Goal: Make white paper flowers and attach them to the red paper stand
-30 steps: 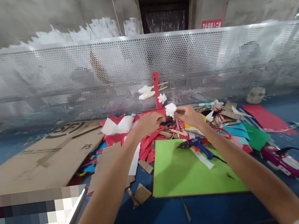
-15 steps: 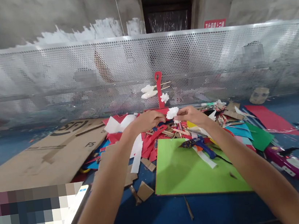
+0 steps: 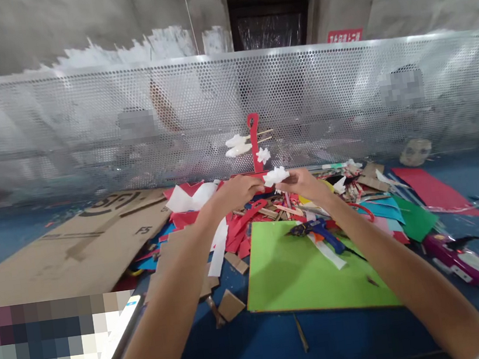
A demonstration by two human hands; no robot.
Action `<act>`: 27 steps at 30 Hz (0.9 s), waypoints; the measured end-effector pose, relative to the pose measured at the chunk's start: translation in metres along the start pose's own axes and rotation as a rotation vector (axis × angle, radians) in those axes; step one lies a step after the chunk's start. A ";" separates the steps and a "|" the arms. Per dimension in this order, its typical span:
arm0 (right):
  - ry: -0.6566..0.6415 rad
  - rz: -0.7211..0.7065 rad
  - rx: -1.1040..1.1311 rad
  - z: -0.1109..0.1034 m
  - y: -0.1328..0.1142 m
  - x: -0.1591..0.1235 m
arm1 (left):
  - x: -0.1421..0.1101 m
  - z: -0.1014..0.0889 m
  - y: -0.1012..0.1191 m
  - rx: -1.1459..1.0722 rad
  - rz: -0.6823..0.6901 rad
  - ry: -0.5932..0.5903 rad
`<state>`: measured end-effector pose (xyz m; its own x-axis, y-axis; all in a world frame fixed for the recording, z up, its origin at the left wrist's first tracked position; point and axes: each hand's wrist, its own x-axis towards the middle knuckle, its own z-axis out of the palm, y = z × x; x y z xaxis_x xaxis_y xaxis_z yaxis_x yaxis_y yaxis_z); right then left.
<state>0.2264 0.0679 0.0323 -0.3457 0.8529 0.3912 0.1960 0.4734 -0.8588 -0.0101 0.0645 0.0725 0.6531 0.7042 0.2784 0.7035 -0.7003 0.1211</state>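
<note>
Between my hands is a white paper flower (image 3: pixel 276 176) with pointed petals. The thumb and fingers of my right hand (image 3: pixel 304 183) pinch its right edge. My left hand (image 3: pixel 243 188) has its fingers curled together by the flower's left edge; what they hold, if anything, is hidden. Just behind stands an upright red strip (image 3: pixel 255 148) with a curled top. A smaller white flower (image 3: pixel 263 155) and two white leaf-like pieces (image 3: pixel 238 151) appear on or beside it, with thin sticks poking out to the right.
A blue glue gun (image 3: pixel 317 231) lies on a green board (image 3: pixel 297 283). Red, white and blue scraps and cardboard crowd the table beyond it. Flattened cardboard (image 3: pixel 62 244) is at left; a purple power strip (image 3: pixel 462 262) and red sheet (image 3: pixel 435 189) at right. A perforated metal screen (image 3: pixel 195 114) closes the back.
The white flower has tilted, showing its petals more from the side. Both hands stay close to where they were, with only slight finger movement.
</note>
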 end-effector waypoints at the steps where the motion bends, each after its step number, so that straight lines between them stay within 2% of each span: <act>1: -0.024 0.013 0.026 0.000 0.001 0.000 | 0.000 0.000 -0.001 -0.001 0.008 -0.001; 6: -0.023 0.039 -0.006 -0.001 0.004 -0.001 | 0.001 0.002 0.000 -0.001 0.027 0.014; 11: 0.145 -0.033 -0.208 0.000 0.003 0.003 | 0.006 0.008 0.011 -0.177 0.105 -0.002; 13: 0.178 -0.073 -0.247 -0.001 0.004 0.004 | 0.007 0.010 0.012 -0.271 0.120 -0.043; 16: 0.082 -0.112 -0.109 -0.005 0.008 0.004 | 0.006 0.010 0.007 -0.405 0.125 -0.156; 17: 0.035 -0.116 -0.046 -0.006 0.010 0.004 | 0.006 0.009 0.005 -0.425 0.115 -0.157; 21: -0.093 -0.124 0.107 -0.008 0.009 0.000 | 0.003 0.006 0.000 -0.413 0.102 0.074; 23: -0.151 -0.115 0.166 -0.007 0.006 -0.003 | 0.002 0.006 0.004 -0.446 0.165 0.096; 27: -0.301 -0.076 0.215 -0.007 -0.002 -0.008 | 0.002 0.007 0.018 -0.509 0.320 0.054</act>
<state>0.2348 0.0614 0.0331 -0.6125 0.6991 0.3689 -0.0263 0.4483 -0.8935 0.0054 0.0542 0.0689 0.7860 0.4515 0.4223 0.2431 -0.8537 0.4605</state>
